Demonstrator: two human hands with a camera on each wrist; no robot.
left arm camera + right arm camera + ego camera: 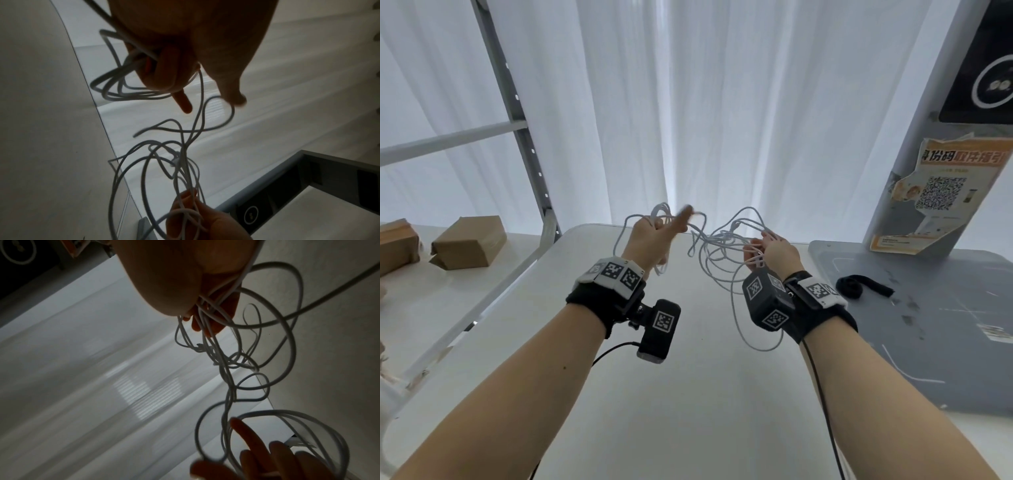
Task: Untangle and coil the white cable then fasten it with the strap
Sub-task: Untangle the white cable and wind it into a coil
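The white cable (pixel 714 245) hangs in a loose tangle between my two raised hands, above the white table (pixel 688 411). My left hand (pixel 671 222) grips several loops in its curled fingers, with the index finger and thumb sticking out. My right hand (pixel 760 246) grips another bunch of strands, and one long loop droops below its wrist. In the left wrist view the left hand (pixel 185 40) holds loops of cable (pixel 186 130), with the right hand (pixel 195 219) below. In the right wrist view the right hand (pixel 174 272) clasps the strands (pixel 228 369). The black strap (pixel 859 287) lies rolled on the grey mat (pixel 928 335).
Two cardboard boxes (pixel 469 245) sit on a shelf at the left beside a grey metal frame (pixel 517 102). A grey column with an orange poster (pixel 941 192) stands at the right on the mat. White curtains hang behind the table.
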